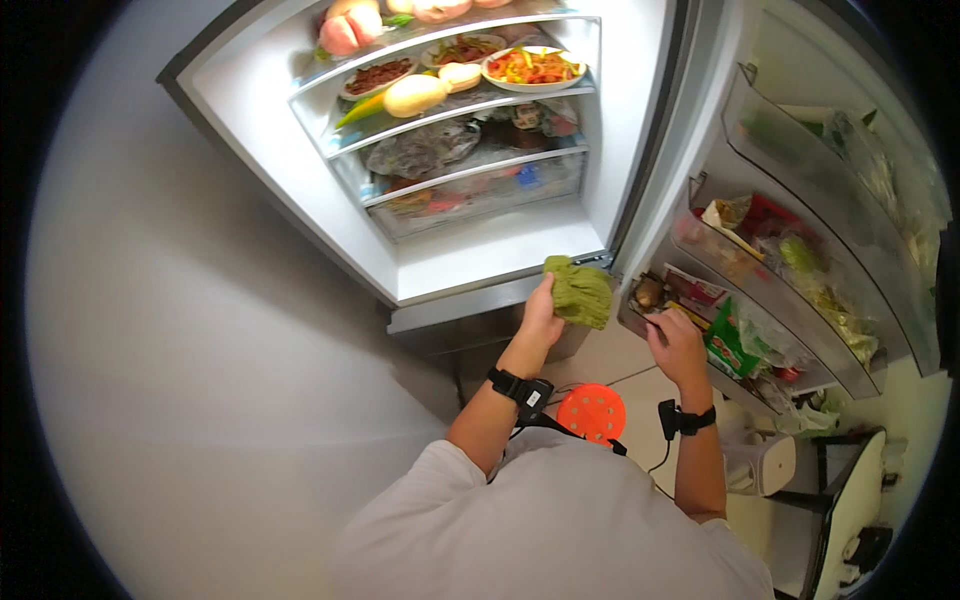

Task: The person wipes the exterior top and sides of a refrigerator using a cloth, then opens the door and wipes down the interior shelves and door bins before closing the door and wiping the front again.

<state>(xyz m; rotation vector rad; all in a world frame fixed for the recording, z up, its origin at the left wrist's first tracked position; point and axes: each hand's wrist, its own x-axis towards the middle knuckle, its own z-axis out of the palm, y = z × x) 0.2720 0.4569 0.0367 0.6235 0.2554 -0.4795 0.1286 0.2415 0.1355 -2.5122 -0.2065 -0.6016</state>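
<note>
A crumpled green cloth [579,294] is in my left hand [541,311], just in front of the bottom front edge of the open refrigerator [487,259]. My right hand [679,346] is at the lowest door bin [636,324], its fingers curled over the rim near the hinge side and its thumb outside. Beside those fingers, the bin holds a brown root-like item [649,291], a green packet [731,341] and plastic bags. The floor of the refrigerator compartment below the drawer is bare white.
Shelves above hold a dish of shredded vegetables [534,67], a pale gourd [415,96] and peaches [351,28]. A clear drawer [480,191] sits beneath. The open door's middle bin [780,289] is full of bags. An orange stool [592,412] stands close to my body. A white wall [225,360] rises left.
</note>
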